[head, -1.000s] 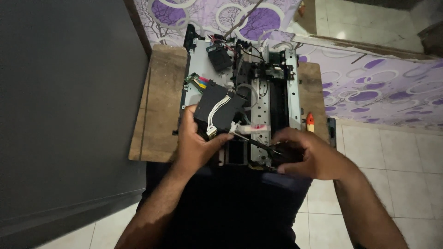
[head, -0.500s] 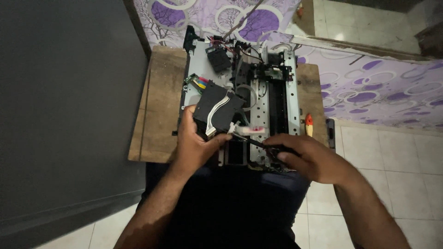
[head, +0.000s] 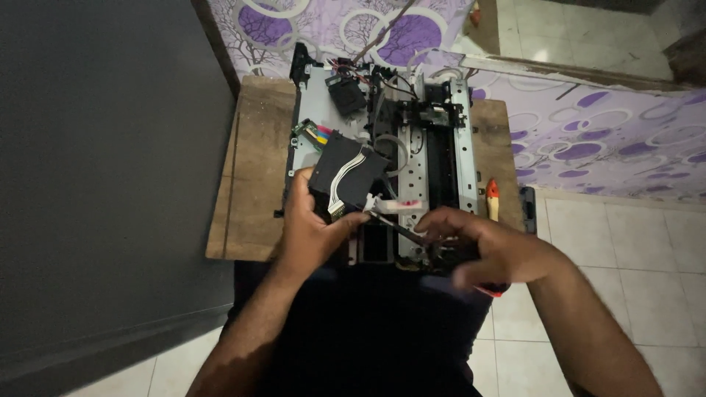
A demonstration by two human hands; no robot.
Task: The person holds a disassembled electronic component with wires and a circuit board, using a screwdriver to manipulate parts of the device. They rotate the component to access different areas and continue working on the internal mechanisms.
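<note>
No packages, signs or screens showed. The one label-like mark was a small strip of colour patches [head: 318, 134], pink, yellow and blue, on a little green board at the left edge of the opened printer chassis [head: 318, 95], just above the black cartridge carriage [head: 346, 174].
</note>
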